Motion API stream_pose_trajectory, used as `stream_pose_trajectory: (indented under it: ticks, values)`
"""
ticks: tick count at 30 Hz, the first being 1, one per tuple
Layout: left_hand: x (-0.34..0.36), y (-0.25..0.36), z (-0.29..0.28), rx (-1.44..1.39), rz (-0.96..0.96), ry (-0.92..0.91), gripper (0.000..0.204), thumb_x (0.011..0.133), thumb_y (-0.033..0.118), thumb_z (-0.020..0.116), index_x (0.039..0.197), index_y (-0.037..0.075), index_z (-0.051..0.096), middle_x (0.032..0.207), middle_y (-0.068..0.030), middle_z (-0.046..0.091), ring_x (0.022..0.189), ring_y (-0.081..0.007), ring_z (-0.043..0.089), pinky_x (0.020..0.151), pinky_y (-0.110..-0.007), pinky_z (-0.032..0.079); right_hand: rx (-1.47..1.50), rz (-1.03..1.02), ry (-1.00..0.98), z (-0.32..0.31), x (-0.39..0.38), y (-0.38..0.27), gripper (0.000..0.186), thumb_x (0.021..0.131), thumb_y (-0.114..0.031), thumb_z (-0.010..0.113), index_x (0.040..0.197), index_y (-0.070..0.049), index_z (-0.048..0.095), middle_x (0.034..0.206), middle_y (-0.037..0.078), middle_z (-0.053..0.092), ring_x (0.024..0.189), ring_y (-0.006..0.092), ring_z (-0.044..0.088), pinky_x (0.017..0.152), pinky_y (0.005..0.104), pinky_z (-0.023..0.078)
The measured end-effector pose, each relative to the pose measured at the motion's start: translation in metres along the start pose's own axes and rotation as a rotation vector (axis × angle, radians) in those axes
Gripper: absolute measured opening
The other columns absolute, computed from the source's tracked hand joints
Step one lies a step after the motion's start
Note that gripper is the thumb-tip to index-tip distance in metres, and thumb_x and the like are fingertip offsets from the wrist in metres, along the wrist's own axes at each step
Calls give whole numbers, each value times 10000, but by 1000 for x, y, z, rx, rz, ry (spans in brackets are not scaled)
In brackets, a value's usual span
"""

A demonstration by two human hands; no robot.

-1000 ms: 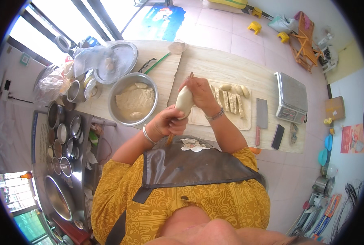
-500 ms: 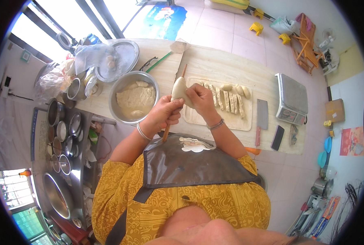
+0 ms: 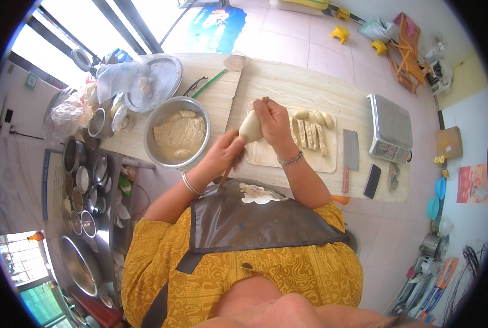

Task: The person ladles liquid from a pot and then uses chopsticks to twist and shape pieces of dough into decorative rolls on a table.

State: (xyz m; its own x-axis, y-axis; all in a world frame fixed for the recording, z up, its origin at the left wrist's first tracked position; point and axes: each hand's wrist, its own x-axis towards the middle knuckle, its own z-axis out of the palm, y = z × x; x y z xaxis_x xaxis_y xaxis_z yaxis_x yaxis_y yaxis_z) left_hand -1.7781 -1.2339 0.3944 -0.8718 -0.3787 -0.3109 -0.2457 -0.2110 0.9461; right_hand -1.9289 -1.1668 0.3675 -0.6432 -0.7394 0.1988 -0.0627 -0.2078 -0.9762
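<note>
A pale, smooth piece of dough [image 3: 250, 129] is stretched round a thin wooden stick [image 3: 224, 178] between my hands. My left hand [image 3: 227, 151] is closed round the stick and the dough's lower end. At the upper end, my right hand [image 3: 273, 123] pinches the dough close to the stick's tip. Behind my right hand lies a cutting board [image 3: 329, 164] with several dough strips [image 3: 311, 135] and a few rounded dough pieces [image 3: 325, 119]. To the left stands a metal bowl [image 3: 150, 143] holding a wet slab of dough [image 3: 179, 133] in cloudy liquid.
Right of the board lie a cleaver [image 3: 351, 150], a phone [image 3: 372, 181] and a digital scale [image 3: 389, 127]. Glasses [image 3: 195, 86], a green stick [image 3: 210, 83] and a round metal tray [image 3: 173, 87] lie at the far left. Pots and bowls [image 3: 82, 176] crowd a side counter.
My right hand has moved up along the dough to the stick's tip, drawing it longer. My left hand has shifted slightly down and left. The view has shifted a little.
</note>
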Motion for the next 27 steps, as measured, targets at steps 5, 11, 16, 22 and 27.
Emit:
stream_pose_trajectory:
  ticks: [5,11,16,22,27]
  values:
    - [18,-22,-23,-294,-15,-54,252,923,281,527,786,71,502,561,30,381,436,-69,312,372,-233,260,-120,-2,36,16,9,-2,298,911,-269,518,761,-19,577,595,26,522,567,67,463,523,258,399]
    - [20,-1,-19,-516,-142,-93,238,875,253,606,799,89,451,559,47,309,405,-41,250,344,-216,181,-140,-30,0,13,-6,6,248,873,-239,593,746,-30,555,621,3,529,587,47,454,530,241,393]
    - [10,3,-11,-374,-235,-169,225,864,190,617,783,94,430,557,55,299,408,-33,252,349,-206,188,295,6,28,9,15,7,198,880,-160,588,719,-51,548,641,-36,519,594,23,440,528,200,379]
    - [10,-14,-25,-806,-364,-640,258,887,239,581,762,91,411,549,54,270,408,-30,236,345,-198,185,542,45,-59,28,4,3,390,954,-354,438,759,-54,591,626,-31,508,565,48,458,539,192,395]
    - [8,-16,-7,-264,-47,-133,250,915,249,532,788,44,464,538,20,384,400,-78,336,352,-230,262,43,48,-56,6,5,-1,403,949,-363,448,782,-36,617,650,1,562,607,69,513,569,220,425]
